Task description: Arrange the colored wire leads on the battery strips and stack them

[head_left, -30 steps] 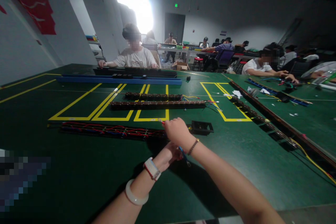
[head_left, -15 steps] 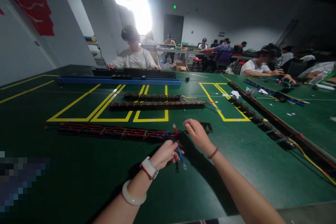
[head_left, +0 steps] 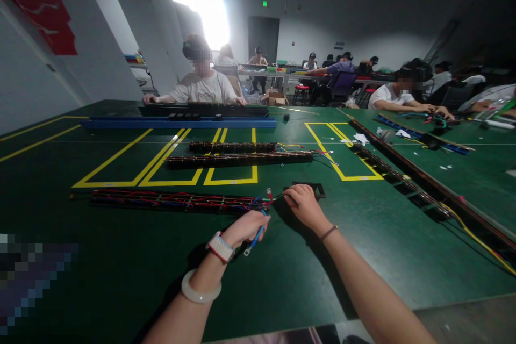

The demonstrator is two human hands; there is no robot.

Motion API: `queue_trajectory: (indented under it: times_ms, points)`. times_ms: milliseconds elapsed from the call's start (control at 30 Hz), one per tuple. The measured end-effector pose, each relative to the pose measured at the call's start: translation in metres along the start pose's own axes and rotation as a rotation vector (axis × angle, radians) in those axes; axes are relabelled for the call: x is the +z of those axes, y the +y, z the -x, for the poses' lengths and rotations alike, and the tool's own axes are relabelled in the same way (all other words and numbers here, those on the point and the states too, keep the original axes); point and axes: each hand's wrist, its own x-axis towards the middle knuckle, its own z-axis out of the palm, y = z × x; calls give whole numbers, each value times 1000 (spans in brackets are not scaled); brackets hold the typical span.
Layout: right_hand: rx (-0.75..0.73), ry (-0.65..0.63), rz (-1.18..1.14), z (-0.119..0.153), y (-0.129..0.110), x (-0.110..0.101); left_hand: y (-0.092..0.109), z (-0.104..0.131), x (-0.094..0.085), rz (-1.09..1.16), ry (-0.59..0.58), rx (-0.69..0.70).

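A long dark strip (head_left: 173,201) wound with red and blue wires lies across the green table. At its right end my left hand (head_left: 250,227) is closed around a blue cable (head_left: 253,243), whose metal lug points down toward me. My right hand (head_left: 301,201) pinches the end of a thin green wire (head_left: 278,199) that comes out of the strip. A short red cable (head_left: 270,196) with a lug stands up between my hands. Just behind my right hand lies a black frame-shaped piece (head_left: 320,190).
Two dark wired strips (head_left: 242,159) lie farther back over yellow tape outlines. Behind them is a long blue rail (head_left: 177,123). More long strips (head_left: 403,188) run diagonally at right, with paper scraps (head_left: 360,139). People sit across the table and at right.
My left hand has closed on the blue cable and swung its lug to the left. My right hand, raised and empty before, now pinches the green wire.
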Motion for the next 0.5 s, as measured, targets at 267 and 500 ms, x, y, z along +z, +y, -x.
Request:
queue_trajectory:
  times_ms: [267, 500]
  points:
    - [115, 97, -146, -6, -9, -13, 0, -4, 5, 75, 26, -65]
    - [-34, 39, -193, -27, -65, -40, -1, -4, 10, 234, -43, -15]
